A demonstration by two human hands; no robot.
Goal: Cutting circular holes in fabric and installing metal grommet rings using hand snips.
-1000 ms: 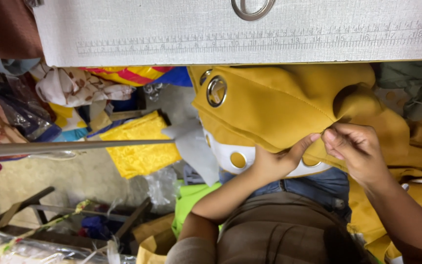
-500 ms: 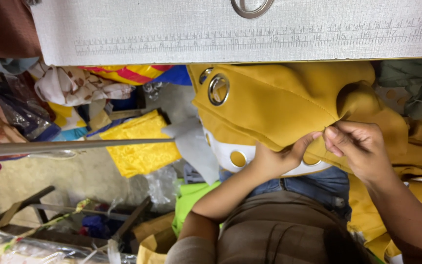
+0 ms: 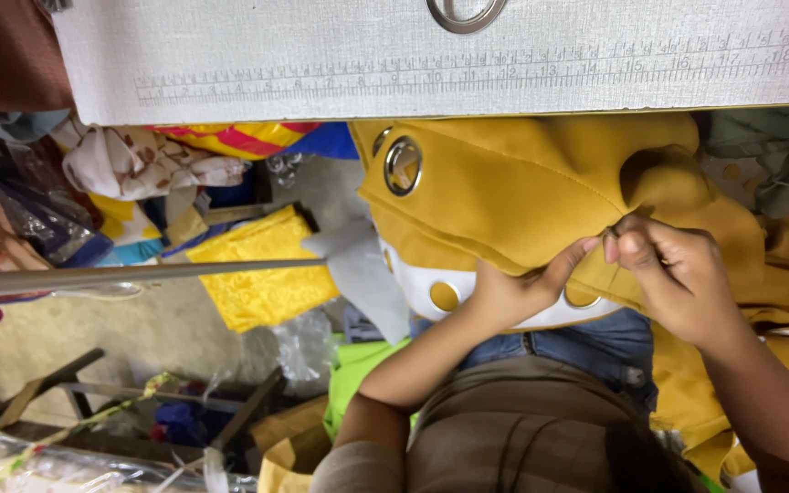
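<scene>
A mustard-yellow curtain (image 3: 522, 183) with a metal eyelet ring (image 3: 403, 165) lies bunched across my lap. My left hand (image 3: 518, 290) grips a fold of its edge from below, thumb stretched toward the right. My right hand (image 3: 678, 274) pinches the same fold just to the right, fingertips almost meeting the left thumb. A white stiffening band with round holes (image 3: 440, 294) shows under the yellow cloth beside my left hand.
A grey-white fabric-covered board with a printed ruler scale (image 3: 413, 64) and a metal ring (image 3: 466, 13) runs along the top. A metal rod (image 3: 139, 274) crosses at left. Piles of coloured cloth (image 3: 257, 265) and plastic bags (image 3: 11, 219) fill the floor at left.
Both hands stay on the curtain fold; the right hand's fingertips have shifted slightly toward the left thumb. The curtain has barely moved.
</scene>
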